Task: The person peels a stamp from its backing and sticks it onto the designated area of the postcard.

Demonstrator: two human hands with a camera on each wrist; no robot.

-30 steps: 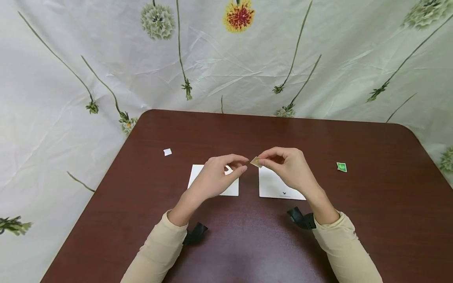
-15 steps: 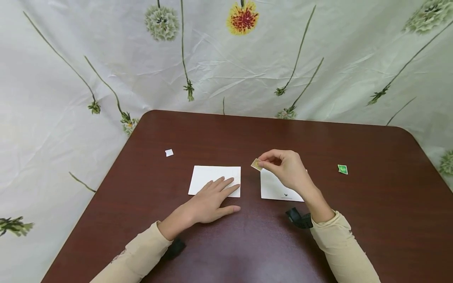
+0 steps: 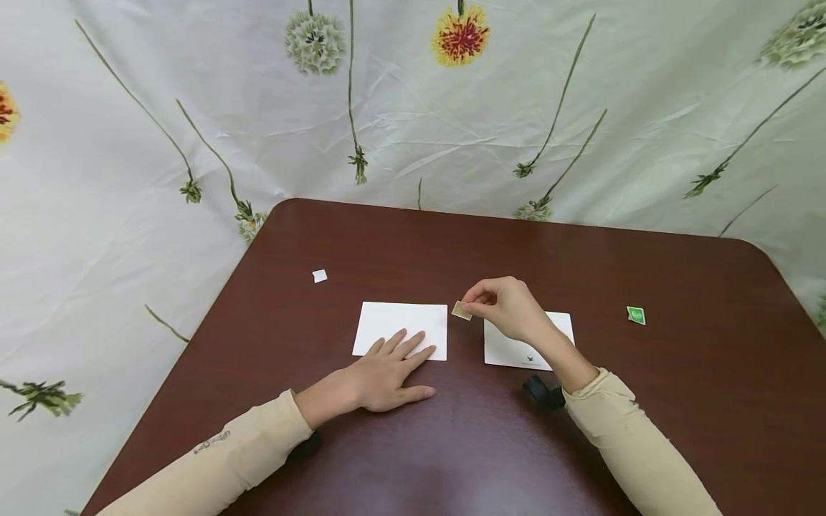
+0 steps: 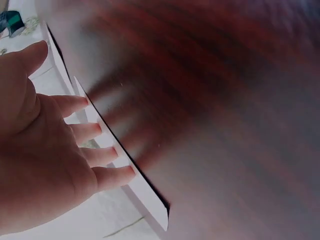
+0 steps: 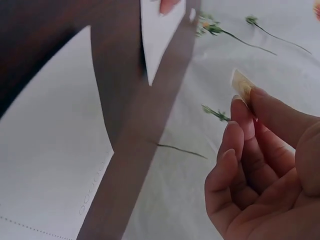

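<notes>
My left hand (image 3: 387, 376) lies with spread fingers across the lower edge of a white card (image 3: 400, 326); in the left wrist view its straight fingertips (image 4: 127, 175) rest on that card. Thumb and forefinger of my right hand (image 3: 506, 308) pinch a small yellowish square stamp (image 3: 461, 310). The stamp is held up between the two cards, and its printed face is partly covered by the thumb (image 5: 270, 105). Beneath my right hand is a second white card (image 3: 516, 351) with a small dark bird mark, a row of small rings and a dotted line.
A small green stamp (image 3: 636, 315) lies on the right of the dark red-brown table (image 3: 413, 451). At the back left is a small white scrap (image 3: 320, 276). Behind the table hangs a white cloth (image 3: 400, 122) printed with flowers.
My left hand has left the stamp, moved down and left, and flattened onto the left card. My right hand keeps the stamp and has lowered it slightly. The view has shifted a little.
</notes>
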